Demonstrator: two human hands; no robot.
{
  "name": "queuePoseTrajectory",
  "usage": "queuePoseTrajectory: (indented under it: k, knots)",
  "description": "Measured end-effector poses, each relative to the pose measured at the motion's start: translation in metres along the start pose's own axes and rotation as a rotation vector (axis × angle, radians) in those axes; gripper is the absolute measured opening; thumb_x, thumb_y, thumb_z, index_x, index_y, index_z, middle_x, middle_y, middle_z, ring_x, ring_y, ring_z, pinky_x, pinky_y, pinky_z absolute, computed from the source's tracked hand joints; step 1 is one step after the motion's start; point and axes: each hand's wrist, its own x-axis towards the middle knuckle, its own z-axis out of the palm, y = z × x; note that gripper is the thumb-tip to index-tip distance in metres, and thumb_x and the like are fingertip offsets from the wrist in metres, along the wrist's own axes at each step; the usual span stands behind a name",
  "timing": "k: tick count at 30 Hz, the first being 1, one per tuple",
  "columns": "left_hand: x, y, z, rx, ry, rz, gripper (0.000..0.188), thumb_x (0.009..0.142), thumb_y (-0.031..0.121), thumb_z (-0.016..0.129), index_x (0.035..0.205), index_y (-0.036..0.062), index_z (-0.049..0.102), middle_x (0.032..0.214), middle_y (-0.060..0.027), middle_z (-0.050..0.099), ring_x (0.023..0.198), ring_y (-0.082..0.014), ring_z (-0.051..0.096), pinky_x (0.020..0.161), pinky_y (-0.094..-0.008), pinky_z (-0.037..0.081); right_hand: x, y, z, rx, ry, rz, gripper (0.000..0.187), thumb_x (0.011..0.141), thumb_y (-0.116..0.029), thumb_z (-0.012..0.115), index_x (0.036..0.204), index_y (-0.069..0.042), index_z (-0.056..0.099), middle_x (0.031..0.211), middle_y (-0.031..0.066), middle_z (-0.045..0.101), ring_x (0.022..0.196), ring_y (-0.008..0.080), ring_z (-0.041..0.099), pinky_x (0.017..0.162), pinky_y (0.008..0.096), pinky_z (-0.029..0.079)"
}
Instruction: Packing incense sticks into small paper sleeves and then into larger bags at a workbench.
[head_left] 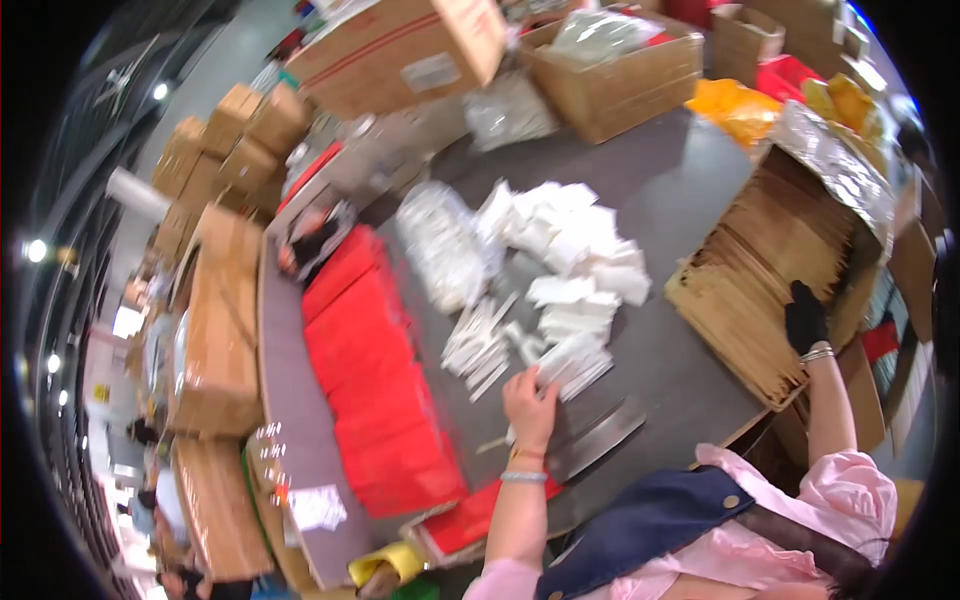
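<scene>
My left hand (530, 405) is bare, its fingers bent at the near end of a stack of white paper slips (577, 365). A small white bit shows beside the palm; what the fingers hold, if anything, I cannot make out. My right hand (804, 318) wears a black glove and rests with fingers extended on brown, tightly packed flat pieces (765, 255) in an open carton at the right. Near my left hand lie thin white strips (478, 348), a larger heap of white folded papers (575, 230) and a flat metallic blade-like piece (600, 440).
Red packs (375, 375) line the table's left side beside a clear plastic bag (440, 245). Another red piece (470, 515) lies at the near edge. Cartons (610, 85) stand along the back, and more boxes (215, 320) stand beyond the left edge. Orange plastic (735, 110) sits at the back right.
</scene>
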Motion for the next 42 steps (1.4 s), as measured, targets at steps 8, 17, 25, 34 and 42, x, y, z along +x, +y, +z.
queuePoseTrajectory:
  k: [8,17,25,34,42]
  knots:
    - [-0.004,0.014,-0.002,-0.144,-0.026,-0.042,0.023,0.075,0.008,0.074,0.096,0.0034,0.066,0.091,-0.0113,0.057,0.074,-0.0247,0.061,0.067,-0.0341,0.051,-0.033,-0.015,-0.004,0.456,0.305,0.249,0.034,0.096,-0.012,0.053,0.128,0.001,0.053,0.11,0.0138,0.062,0.097,0.0198,0.06,0.085,0.0288,0.049]
    - [-0.041,0.036,-0.06,-0.472,-0.307,-0.35,0.013,0.082,0.01,0.073,0.088,-0.0006,0.07,0.076,-0.0062,0.07,0.067,-0.0117,0.064,0.064,-0.0268,0.052,-0.054,-0.201,-0.081,1.099,-0.302,-0.23,0.019,0.08,0.001,0.062,0.097,-0.006,0.065,0.082,0.0118,0.062,0.079,0.028,0.062,0.073,0.0375,0.05]
    - [-0.094,0.052,-0.066,0.083,-0.14,-0.094,0.041,0.065,0.024,0.08,0.102,0.0102,0.068,0.108,-0.0097,0.058,0.104,-0.0327,0.051,0.09,-0.0426,0.043,-0.053,-0.233,-0.056,0.75,-0.572,-0.641,0.023,0.08,-0.012,0.064,0.103,-0.017,0.07,0.075,0.0129,0.058,0.075,0.0318,0.059,0.065,0.0419,0.048]
    - [-0.118,0.04,-0.064,0.126,-0.279,-0.054,0.066,0.062,0.026,0.084,0.119,0.0052,0.06,0.122,-0.0102,0.056,0.112,-0.0345,0.047,0.097,-0.0449,0.039,-0.085,-0.283,-0.006,0.704,-0.476,-1.006,0.012,0.077,-0.021,0.066,0.088,-0.015,0.067,0.082,0.0145,0.059,0.076,0.0324,0.06,0.066,0.0419,0.05]
    - [-0.108,0.052,-0.059,0.184,-0.315,-0.008,0.073,0.061,0.015,0.082,0.128,0.0046,0.053,0.122,-0.0114,0.053,0.11,-0.034,0.048,0.094,-0.0445,0.041,-0.107,-0.311,-0.013,1.104,-0.7,-0.509,0.017,0.069,-0.005,0.064,0.085,-0.004,0.058,0.086,0.0166,0.058,0.085,0.0357,0.059,0.075,0.0404,0.048]
